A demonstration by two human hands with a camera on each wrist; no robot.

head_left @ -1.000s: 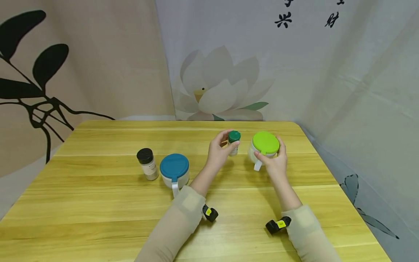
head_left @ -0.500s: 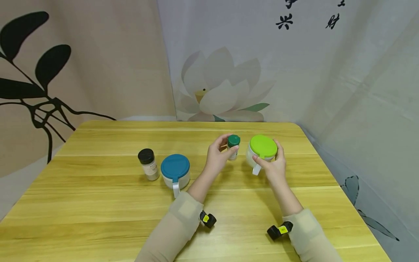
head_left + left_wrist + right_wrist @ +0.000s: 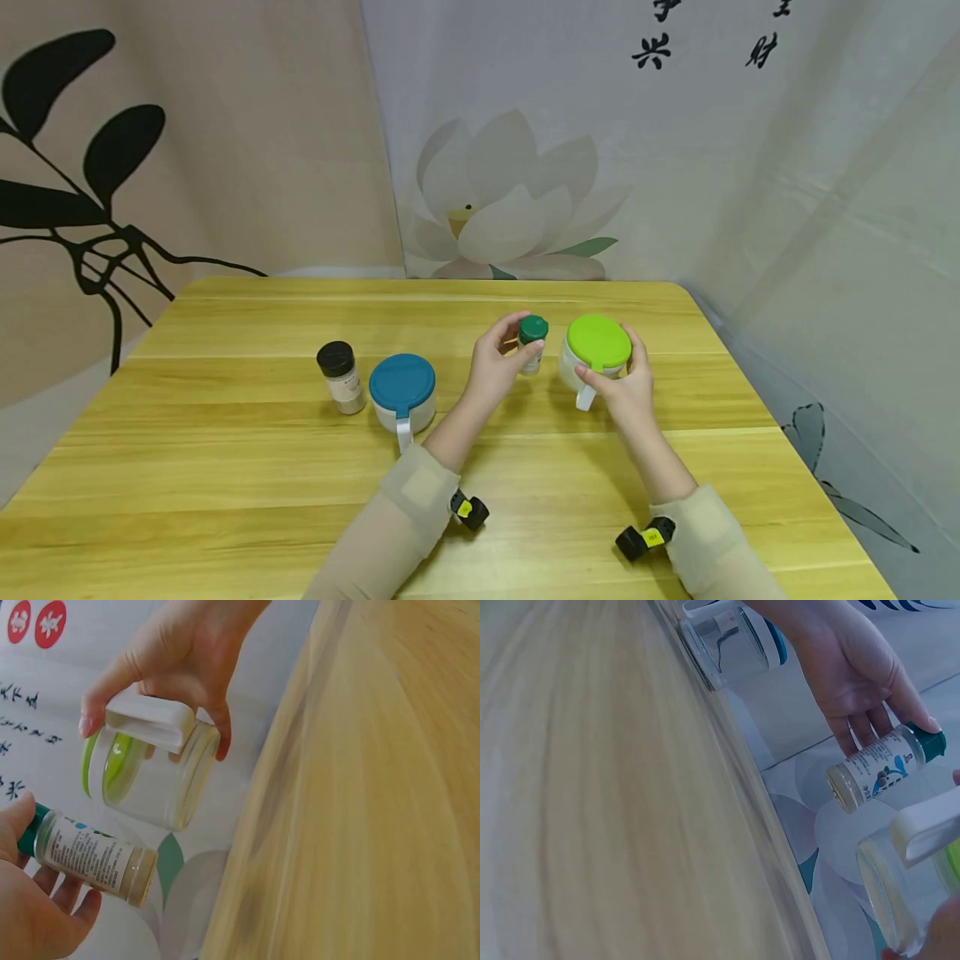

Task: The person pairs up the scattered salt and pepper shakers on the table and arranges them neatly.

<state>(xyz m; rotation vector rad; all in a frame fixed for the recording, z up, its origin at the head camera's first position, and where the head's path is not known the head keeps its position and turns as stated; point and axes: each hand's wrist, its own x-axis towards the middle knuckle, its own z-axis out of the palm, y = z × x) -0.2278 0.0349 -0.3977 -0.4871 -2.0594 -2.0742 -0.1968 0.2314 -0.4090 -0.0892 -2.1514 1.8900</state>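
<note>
In the head view my left hand point(image 3: 492, 365) grips a small spice bottle point(image 3: 533, 330) with a dark green cap, thumb on one side and fingers on the other. The left wrist view shows its printed label point(image 3: 88, 855) and pale contents. To its right, my right hand point(image 3: 632, 393) holds a clear seasoning jar point(image 3: 597, 343) with a lime green lid and a white handle point(image 3: 150, 720). Background cloth shows between both containers and the table edge in the wrist views, so they are held up. The jar looks see-through, and the two containers are apart.
On the wooden table point(image 3: 225, 500), left of my left forearm, stand a blue-lidded jar point(image 3: 402, 385) with a white handle and a black-capped spice bottle point(image 3: 343, 383). A printed cloth point(image 3: 525, 183) hangs behind the table.
Both hands have come slightly nearer to me, carrying the green-capped bottle and the lime-lidded jar. The jar has also shifted a little left. Both grips stay the same.
</note>
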